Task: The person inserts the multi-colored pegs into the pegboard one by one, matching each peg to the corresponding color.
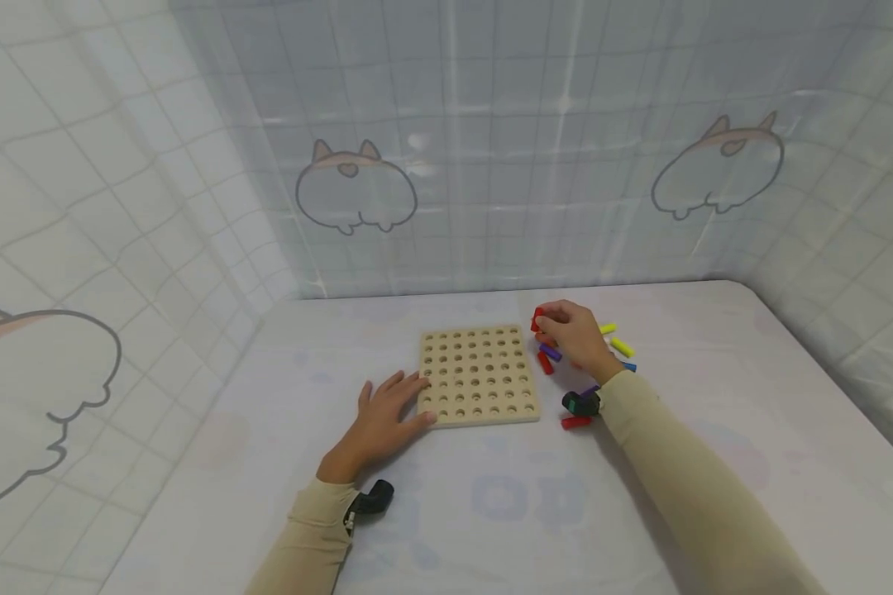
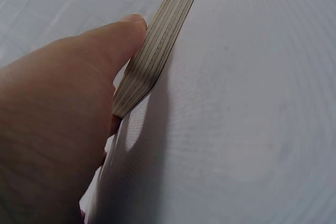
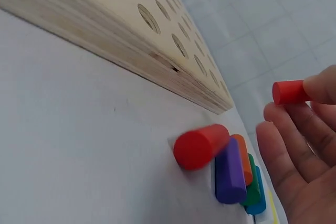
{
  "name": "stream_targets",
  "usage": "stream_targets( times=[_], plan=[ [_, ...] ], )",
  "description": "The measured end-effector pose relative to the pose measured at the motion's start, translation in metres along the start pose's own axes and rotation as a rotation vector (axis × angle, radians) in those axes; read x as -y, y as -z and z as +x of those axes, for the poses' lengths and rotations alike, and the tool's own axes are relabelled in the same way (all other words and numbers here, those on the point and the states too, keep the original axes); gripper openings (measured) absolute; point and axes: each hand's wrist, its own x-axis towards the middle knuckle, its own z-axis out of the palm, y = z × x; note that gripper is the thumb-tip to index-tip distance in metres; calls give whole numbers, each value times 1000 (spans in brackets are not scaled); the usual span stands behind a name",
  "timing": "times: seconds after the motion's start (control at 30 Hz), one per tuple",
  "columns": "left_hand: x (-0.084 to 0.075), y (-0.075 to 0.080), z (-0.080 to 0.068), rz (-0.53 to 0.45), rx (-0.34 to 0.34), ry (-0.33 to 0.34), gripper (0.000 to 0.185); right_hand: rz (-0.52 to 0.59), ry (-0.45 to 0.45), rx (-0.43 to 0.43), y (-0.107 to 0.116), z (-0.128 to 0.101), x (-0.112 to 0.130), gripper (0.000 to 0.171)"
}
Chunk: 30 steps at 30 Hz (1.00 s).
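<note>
A pale wooden board [image 1: 482, 421] with rows of round holes lies flat on the table. My left hand [image 1: 382, 426] rests at its left side, fingers extended on the edge and thumb [image 2: 123, 38] against the board's side. Beyond the board's right edge, my right hand [image 1: 576, 335] pinches a small red peg [image 3: 289, 92] between thumb and fingertips, above the table. Below that hand lie loose pegs: a red peg [image 3: 202, 145], a purple peg [image 3: 229, 171], an orange peg [image 3: 242, 158] and a green peg [image 3: 254, 187]. All visible holes of the board are unfilled.
Yellow pegs [image 1: 622, 347] and a blue peg [image 1: 628, 366] lie right of the right hand. Another red peg [image 1: 576, 422] is under the right wrist, beside the black wrist camera [image 1: 582, 404]. A tiled-pattern curtain [image 1: 506, 240] stands behind the white table [image 1: 454, 512].
</note>
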Motion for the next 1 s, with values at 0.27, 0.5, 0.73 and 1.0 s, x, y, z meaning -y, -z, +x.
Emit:
stream_targets(
  times=[0.27, 0.5, 0.73, 1.0],
  plan=[
    [1, 1, -1, -8, -3, -11, 68, 50, -15, -29, -11, 6, 3, 32],
    [2, 2, -1, 0, -4, -10, 67, 27, -25, -45, -20, 10, 7, 31],
    [3, 1, -2, -8, -22, -23, 67, 12, -38, -69, -28, 22, 3, 35],
    [3, -1, -2, 0, -16, -34, 67, -25, -1, -72, -34, 25, 3, 31]
  ],
)
